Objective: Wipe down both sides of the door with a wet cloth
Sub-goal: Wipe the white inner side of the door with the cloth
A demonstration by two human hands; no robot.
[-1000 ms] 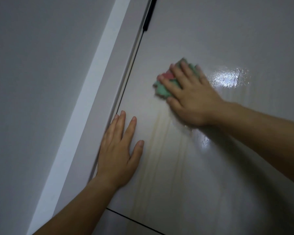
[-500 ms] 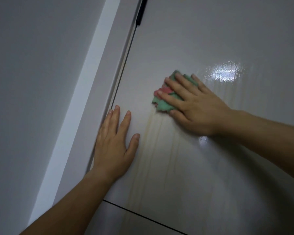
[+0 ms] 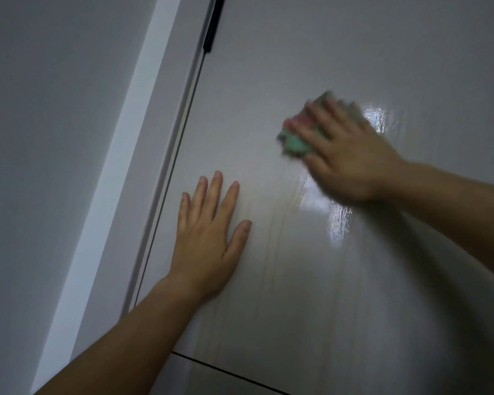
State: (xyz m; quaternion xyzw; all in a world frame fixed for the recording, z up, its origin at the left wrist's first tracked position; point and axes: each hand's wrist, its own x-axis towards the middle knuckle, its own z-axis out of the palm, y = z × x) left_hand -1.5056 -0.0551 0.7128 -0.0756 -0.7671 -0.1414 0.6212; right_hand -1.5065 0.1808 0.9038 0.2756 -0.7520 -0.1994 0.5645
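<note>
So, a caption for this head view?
Right hand presses green cloth on the door; left hand rests flat nearby.

The left of the frame is what lies beyond my work. A plain grey wall (image 3: pixel 40 138) fills the left third from top to bottom, dim and evenly shaded. Beside it a pale white trim strip (image 3: pixel 117 161) slants from the upper middle down to the lower left corner. Just right of it the grey frame (image 3: pixel 169 115) slants the same way. At the top middle a narrow black bar (image 3: pixel 213 24) sits at the frame's right edge; I cannot tell whether it is a hinge. A thin dark seam (image 3: pixel 180 155) runs down from it.
</note>
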